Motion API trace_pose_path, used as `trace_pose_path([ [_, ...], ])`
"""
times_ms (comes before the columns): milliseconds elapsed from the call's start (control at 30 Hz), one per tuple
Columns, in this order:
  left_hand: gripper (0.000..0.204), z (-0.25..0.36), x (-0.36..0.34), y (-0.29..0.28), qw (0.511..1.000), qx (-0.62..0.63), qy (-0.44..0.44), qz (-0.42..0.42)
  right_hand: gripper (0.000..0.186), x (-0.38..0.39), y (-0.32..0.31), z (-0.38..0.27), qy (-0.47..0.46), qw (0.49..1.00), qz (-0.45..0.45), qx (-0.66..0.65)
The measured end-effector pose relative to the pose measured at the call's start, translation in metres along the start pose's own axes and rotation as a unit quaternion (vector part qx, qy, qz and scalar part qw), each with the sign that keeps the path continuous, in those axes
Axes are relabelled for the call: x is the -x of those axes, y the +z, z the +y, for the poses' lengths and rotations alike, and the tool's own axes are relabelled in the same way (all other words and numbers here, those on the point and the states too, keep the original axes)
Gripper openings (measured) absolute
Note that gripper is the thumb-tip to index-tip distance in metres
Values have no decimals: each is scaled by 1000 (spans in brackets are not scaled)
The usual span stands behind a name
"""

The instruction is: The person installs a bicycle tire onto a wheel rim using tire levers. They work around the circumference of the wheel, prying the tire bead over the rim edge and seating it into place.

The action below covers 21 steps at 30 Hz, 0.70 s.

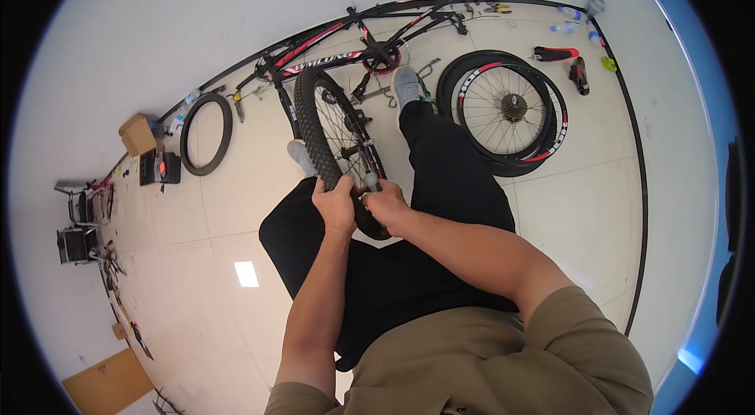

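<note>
From where I stand, the biggest thing is the pale floor (pixel 197 289), with a person in black trousers (pixel 377 297) bent over at work on it. A black, red and white bike frame (pixel 338 59) lies along the wall, past the person's feet. To the right, a bike wheel with gears (pixel 514 107) lies flat on the floor, and a loose black tyre (pixel 447 89) lies under it. Another wheel, the held one (pixel 348 153), stands up between the person's legs, with a fat, bumpy tyre on its left side. Both hands are on the part of it closest to the person's tummy. The left hand (pixel 336 203) has its fingers bent around the tyre, with the thumb pointing in at the rim. The right hand (pixel 385 204) is just beside it, with its fingers curled in and holding on near the rim; I cannot tell where all the tips are. A bare tyre (pixel 185 140) lies off to the left, near an open cardboard box (pixel 138 134) and a black case (pixel 160 168). Far to the right are a red and black piece (pixel 554 54) and some clear bottles (pixel 563 27). The smallest things I see are yellow-handled pliers (pixel 498 8), a small grey thing (pixel 372 181) touching the right hand, and a bright green bit (pixel 609 64).
</note>
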<state>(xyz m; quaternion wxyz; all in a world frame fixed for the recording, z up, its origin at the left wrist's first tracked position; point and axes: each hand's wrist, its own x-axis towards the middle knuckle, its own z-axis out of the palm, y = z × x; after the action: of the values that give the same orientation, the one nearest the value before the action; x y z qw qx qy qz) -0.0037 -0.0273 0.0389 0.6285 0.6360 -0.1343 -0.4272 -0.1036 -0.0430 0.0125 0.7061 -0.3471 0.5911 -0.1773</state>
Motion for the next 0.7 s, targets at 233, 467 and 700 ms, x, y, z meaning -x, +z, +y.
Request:
trace_pose_path([
  [233,15,13,-12,6,994,-35,-99,-24,32,-6,-8,-7,47,995,-7,92],
  [467,17,20,-33,12,991,-86,-88,-60,27,-7,-4,-4,-102,992,38,71],
  [700,20,12,-32,6,994,-62,-77,-55,23,13,-11,-16,-3,991,-111,-77],
])
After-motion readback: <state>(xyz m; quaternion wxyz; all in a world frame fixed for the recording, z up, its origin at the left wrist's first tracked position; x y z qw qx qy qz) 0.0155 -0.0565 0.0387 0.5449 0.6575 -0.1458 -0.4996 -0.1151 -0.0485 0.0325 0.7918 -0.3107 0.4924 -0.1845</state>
